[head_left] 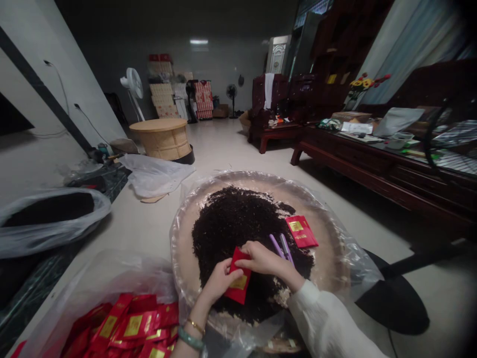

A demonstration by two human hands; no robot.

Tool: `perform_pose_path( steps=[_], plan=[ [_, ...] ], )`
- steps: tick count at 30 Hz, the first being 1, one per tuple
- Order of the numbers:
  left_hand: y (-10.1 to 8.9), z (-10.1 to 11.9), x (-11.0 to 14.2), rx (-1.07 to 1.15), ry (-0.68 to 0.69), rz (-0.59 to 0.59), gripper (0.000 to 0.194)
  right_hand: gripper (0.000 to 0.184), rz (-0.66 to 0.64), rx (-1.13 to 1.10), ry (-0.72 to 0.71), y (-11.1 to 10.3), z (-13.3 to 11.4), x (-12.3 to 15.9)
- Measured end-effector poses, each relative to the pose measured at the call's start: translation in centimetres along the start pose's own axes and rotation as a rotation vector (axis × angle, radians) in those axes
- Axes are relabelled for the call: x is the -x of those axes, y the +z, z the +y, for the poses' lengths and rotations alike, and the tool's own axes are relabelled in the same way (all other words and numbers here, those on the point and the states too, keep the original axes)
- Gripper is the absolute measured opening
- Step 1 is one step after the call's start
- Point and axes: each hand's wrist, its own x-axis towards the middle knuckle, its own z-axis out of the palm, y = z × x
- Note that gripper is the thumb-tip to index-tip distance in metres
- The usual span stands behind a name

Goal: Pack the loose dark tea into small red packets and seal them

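Note:
A red packet with a gold label is between my two hands, above a heap of dark loose tea leaves. My left hand grips its left side, the thumb across the front. On the upper right part of the packet, my right hand has its fingers closed. The leaves lie on a wide round tray lined with clear plastic. Purple tongs rest on the leaves just beyond my right wrist. More flat red packets lie on the tray's right side.
At the lower left stands a clear plastic bag with many red packets. Another bag of dark leaves is farther left. A fan's black base stands to the right. Beyond are a round wooden stand and a long dark table.

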Motion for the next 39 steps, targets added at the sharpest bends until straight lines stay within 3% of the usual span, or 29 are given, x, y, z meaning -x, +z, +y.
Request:
perform_pose_path(
  steps=[2, 4, 9, 18, 31, 35, 39],
  plan=[
    [-0.1, 0.0, 0.0, 0.06, -0.006, 0.005, 0.05, 0.014, 0.137, -0.01, -0.016, 0.2, 0.3, -0.1],
    [-0.1, 0.1, 0.0, 0.083, -0.008, 0.03, 0.052, 0.011, 0.19, -0.054, -0.004, 0.3, 0.5, -0.1],
    [-0.1, 0.4, 0.1, 0.12, -0.027, 0.03, 0.054, 0.01, 0.014, -0.267, 0.054, 0.4, 0.8, -0.3],
    [0.1, 0.4, 0.3, 0.191, -0.059, 0.036, 0.069, 0.029, -0.076, -0.606, -0.034, 0.5, 1.1, -0.1],
    [0.0, 0.3, 0.2, 0.144, -0.013, 0.023, 0.061, 0.034, -0.223, -0.409, -0.064, 0.3, 1.7, 0.1],
    [0.0, 0.4, 0.1, 0.145, -0.01, 0.053, 0.057, 0.03, -0.091, -0.358, -0.033, 0.6, 2.1, 0.0],
    [-0.1, 0.4, -0.1, 0.149, 0.023, 0.138, 0.053, 0.029, 0.274, -0.341, 0.015, 1.1, 1.9, 0.0]
  ],
)
